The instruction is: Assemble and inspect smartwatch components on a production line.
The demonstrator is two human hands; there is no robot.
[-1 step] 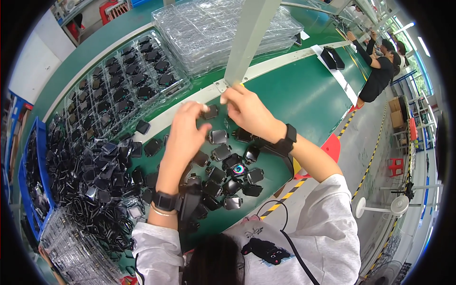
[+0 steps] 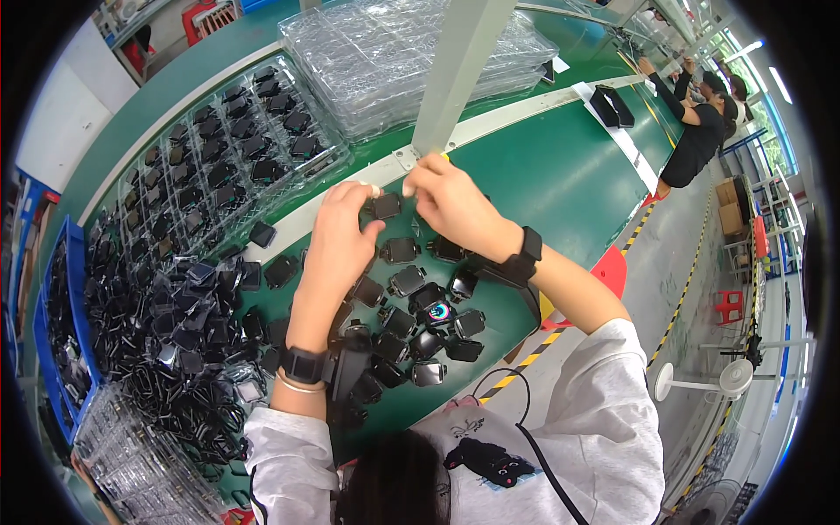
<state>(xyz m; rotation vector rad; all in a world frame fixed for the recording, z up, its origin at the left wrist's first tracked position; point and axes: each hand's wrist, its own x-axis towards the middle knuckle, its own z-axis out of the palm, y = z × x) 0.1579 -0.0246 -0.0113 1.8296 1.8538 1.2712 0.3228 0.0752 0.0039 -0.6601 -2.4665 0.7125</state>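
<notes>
My left hand point(image 2: 339, 234) holds a small black square watch body point(image 2: 386, 206) between thumb and fingers, just above the green table point(image 2: 560, 175). My right hand point(image 2: 451, 206) is right beside it, fingertips pinched together at the body's upper corner; whether they grip the body or something tiny on it is too small to tell. Both wrists wear black watches. Below the hands lie several loose black watch bodies point(image 2: 411, 306), one with a lit coloured face point(image 2: 437, 312).
A heap of black watch bodies and straps point(image 2: 175, 341) fills the left. A clear tray holding several of them point(image 2: 227, 149) lies behind, beside stacked clear trays point(image 2: 411, 52). A white post point(image 2: 455, 79) rises ahead. A blue bin point(image 2: 45, 341) sits far left. Other people point(image 2: 700, 122) work at the right.
</notes>
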